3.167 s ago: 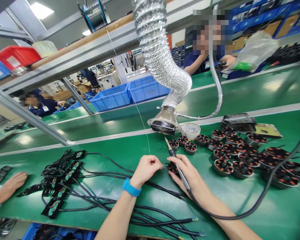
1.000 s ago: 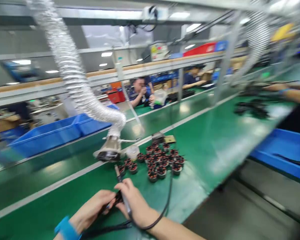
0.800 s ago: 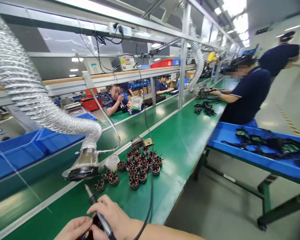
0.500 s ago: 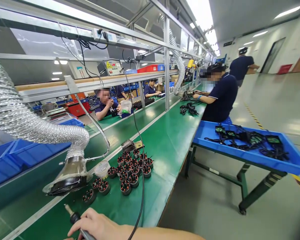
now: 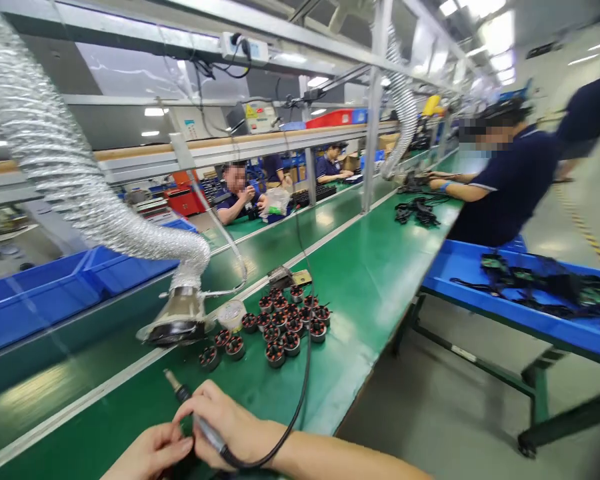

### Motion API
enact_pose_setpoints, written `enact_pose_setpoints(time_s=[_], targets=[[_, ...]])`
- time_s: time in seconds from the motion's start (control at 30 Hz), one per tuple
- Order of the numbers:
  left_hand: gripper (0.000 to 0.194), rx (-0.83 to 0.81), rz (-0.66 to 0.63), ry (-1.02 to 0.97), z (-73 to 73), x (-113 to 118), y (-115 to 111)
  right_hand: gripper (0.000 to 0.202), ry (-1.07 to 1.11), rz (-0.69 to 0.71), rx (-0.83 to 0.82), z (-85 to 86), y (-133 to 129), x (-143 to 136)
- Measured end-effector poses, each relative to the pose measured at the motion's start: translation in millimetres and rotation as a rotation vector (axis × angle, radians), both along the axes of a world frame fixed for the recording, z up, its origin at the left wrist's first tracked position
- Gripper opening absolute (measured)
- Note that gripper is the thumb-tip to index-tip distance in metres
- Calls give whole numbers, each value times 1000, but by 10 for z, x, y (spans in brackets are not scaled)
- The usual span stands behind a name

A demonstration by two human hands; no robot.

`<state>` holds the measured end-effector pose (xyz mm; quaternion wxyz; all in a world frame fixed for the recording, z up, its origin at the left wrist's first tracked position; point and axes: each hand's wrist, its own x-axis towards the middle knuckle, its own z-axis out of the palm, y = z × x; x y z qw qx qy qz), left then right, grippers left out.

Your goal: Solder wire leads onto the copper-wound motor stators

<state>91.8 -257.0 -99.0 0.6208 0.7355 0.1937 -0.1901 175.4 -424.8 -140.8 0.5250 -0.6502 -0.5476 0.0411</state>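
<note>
My right hand (image 5: 235, 420) is closed around a soldering iron (image 5: 211, 435), its bare metal tip pointing up and to the left above the green bench. The iron's black cable loops over my right wrist. Close beside it, my left hand (image 5: 153, 450) has thumb and fingers pinched together near the iron's handle. Whatever lies between those fingers is hidden. Beyond my hands, several small round motors (image 5: 275, 353) with copper windings stand grouped on the bench. Left of them are a few more, including one motor (image 5: 209, 358) nearest my hands.
A fume hood (image 5: 177, 320) on a silver duct hangs at the left. Behind the motors sit a clear tub (image 5: 231, 313) and a metal block (image 5: 280, 276). Blue bins (image 5: 35, 300) line the far left. A co-worker (image 5: 515, 173) sits ahead, near a blue tray (image 5: 445, 277) of cabled parts.
The view has turned left, so the bench appears further right. My left hand has come into view beside the right hand, which still holds the soldering iron.
</note>
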Motion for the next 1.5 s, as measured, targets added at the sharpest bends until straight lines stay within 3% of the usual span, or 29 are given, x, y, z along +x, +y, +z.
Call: enact_pose_setpoints(time_s=[0.2,0.37,0.53,0.63,0.77,0.9,1.07,1.2,1.33,1.5], targets=[[52,93,-99,-28,353,-62,-138,49,98,-70,185,264,-101,-107],[51,296,-67,-35,403,20,-187,39,131,-118,206,296,-91,-56],[41,82,41,31,399,35,-187,30,54,-165,181,242,-69,-39],[38,-19,36,70,410,21,-75,31,36,-162,155,225,-70,-28],[48,-79,-75,86,433,-36,73,30,29,-171,138,203,-68,-17],[58,-88,-24,36,413,-95,118,31,14,-165,132,197,-65,-22],[57,-135,14,-21,372,-123,153,31,-86,-208,150,250,-98,-46],[58,-50,101,-76,366,-64,291,29,-234,-309,250,319,-183,-38],[57,159,241,-162,374,61,602,29,-320,-478,377,349,-280,34],[35,418,473,-317,465,121,906,28,-257,-656,400,346,-298,168]])
